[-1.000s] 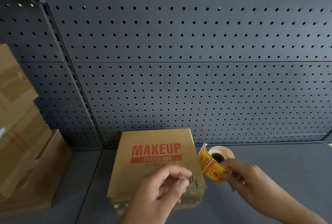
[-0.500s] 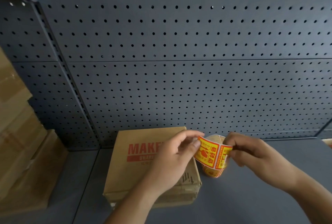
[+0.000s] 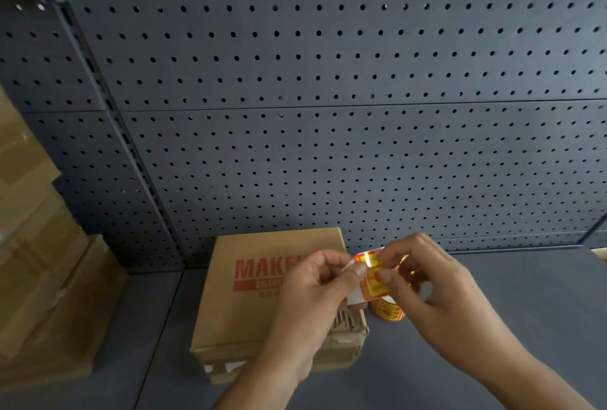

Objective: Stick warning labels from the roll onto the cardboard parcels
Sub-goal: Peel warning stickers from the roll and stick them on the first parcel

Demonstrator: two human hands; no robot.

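A cardboard parcel [image 3: 262, 317] with red "MAKEUP" print lies on the grey shelf. The roll of warning labels [image 3: 389, 311] is mostly hidden behind my hands just right of the parcel. A red and yellow label [image 3: 372, 279] stands between my hands above the parcel's right edge. My left hand [image 3: 315, 298] pinches the white backing strip [image 3: 354, 298] at the label's left side. My right hand [image 3: 427, 284] pinches the label's top edge with thumb and forefinger.
A stack of plain cardboard boxes [image 3: 36, 261] fills the left side. A dark pegboard wall [image 3: 328, 113] rises right behind the parcel. The grey shelf surface [image 3: 509, 294] stretches to the right of my hands.
My left hand rose from over the parcel and took the strip's end. My right hand lifted the strip from the roll, and the label is now partly peeled off the white backing.
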